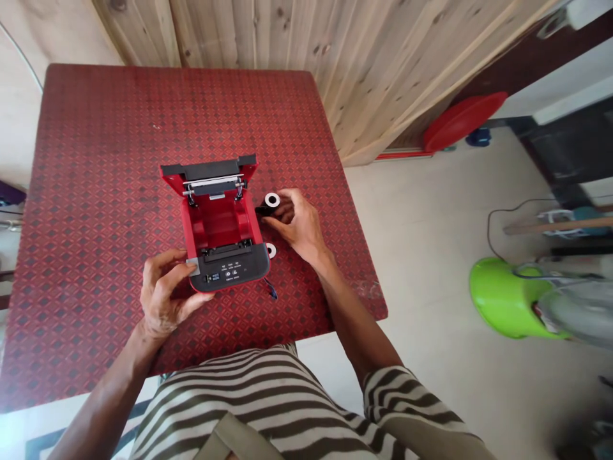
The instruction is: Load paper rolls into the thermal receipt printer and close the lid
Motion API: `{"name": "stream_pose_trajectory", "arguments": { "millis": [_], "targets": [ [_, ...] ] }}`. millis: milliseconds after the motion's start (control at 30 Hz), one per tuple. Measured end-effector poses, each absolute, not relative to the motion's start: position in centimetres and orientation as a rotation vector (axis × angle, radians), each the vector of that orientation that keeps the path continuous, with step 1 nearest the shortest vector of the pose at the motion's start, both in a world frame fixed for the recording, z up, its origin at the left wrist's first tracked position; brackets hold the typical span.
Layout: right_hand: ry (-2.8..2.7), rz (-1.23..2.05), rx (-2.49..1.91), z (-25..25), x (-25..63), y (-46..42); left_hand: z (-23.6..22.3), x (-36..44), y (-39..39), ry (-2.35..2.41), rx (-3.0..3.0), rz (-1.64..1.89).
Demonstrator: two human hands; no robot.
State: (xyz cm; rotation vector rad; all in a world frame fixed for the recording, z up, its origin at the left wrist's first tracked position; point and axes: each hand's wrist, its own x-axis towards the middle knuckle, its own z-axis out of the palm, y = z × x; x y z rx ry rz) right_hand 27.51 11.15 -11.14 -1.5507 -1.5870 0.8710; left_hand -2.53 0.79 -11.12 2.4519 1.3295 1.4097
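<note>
while left hand (163,299), part-spread, grips red-and-black boxy plastic printer (220,223) | right hand (302,229), half-curled, pinches white-ended, apparently black-sided roll (268,205)

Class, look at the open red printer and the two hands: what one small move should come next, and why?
Probably the right hand should bring its roll over the printer's compartment: the lid stands raised, the roll is beside the printer, and the left hand holds a front corner.

Lower-left glare, blurred lower-right corner
</note>
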Motion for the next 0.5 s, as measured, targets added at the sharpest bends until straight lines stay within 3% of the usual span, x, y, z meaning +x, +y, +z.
{"name": "stream_pose_trajectory", "arguments": {
  "millis": [100, 267, 500],
  "targets": [
    [-1.594, 0.853, -1.569, -9.6, 28.9, 8.7, -11.0, -2.6, 0.8, 1.325, 2.460, 1.402],
    [-1.802, 1.131, -1.433, -8.6, 29.3, 4.4, -11.1, -2.6, 0.7, 1.337, 2.461, 1.382],
    [-1.806, 1.020, -1.368, -8.8, 28.2, 3.7, -11.2, -2.7, 0.6, 1.353, 2.422, 1.396]
  ]
}}
